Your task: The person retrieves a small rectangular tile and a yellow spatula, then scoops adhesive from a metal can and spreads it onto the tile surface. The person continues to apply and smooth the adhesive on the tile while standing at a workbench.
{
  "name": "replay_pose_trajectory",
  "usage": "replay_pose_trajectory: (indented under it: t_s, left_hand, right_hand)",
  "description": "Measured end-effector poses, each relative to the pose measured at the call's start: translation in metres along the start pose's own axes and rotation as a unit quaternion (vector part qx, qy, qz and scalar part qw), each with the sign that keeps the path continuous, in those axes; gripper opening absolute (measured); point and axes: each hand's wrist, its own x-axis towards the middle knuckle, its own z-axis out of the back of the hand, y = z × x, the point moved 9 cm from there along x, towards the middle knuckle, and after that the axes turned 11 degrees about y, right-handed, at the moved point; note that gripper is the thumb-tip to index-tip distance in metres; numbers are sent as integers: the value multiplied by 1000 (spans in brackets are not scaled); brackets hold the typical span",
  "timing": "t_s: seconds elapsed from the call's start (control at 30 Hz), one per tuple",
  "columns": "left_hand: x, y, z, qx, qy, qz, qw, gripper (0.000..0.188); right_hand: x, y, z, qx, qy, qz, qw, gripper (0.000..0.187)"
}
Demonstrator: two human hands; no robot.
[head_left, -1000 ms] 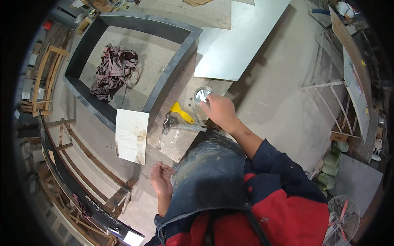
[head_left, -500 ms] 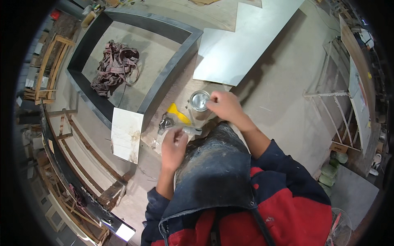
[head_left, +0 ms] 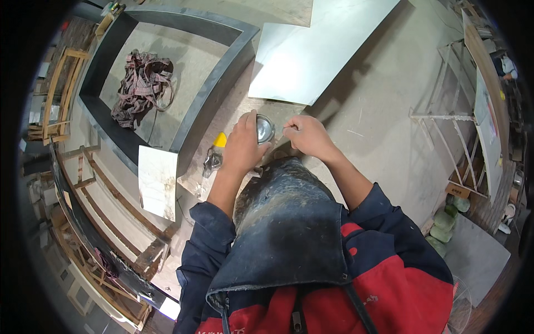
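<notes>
From where I stood, the left hand [head_left: 242, 142] gripped the metal can [head_left: 265, 129], seemingly steadying it, right of the dark frame [head_left: 208, 98]; the right hand [head_left: 306, 136] pinched its fingers together, around what I couldn't tell.

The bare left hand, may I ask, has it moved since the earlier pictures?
Yes: relative to the stained white rectangular panel, the left hand moved forward and right.

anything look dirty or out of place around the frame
Yes: brown stains mar the otherwise pale face of the white panel at the near corner of the dark frame, and a checked cloth lies bunched inside the frame.
</notes>
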Motion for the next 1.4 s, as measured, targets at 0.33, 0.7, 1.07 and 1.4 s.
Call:
replay_pose_trajectory:
  t_s: [0.33,0.7,1.07,1.4]
  left_hand:
    - [2,6,-2,-33,4,8,999,91]
    - [3,4,3,-27,-8,11,1000,91]
    - [2,3,5,-37,-3,18,999,90]
    - [5,3,3,-38,28,28,998,91]
  right_hand:
    - [31,37,5,-246,45,50,967,22]
    - [48,35,3,-237,100,50,965,20]
    - [35,26,8,-158,69,78,982,20]
    - [34,-35,-14,146,117,72,980,24]
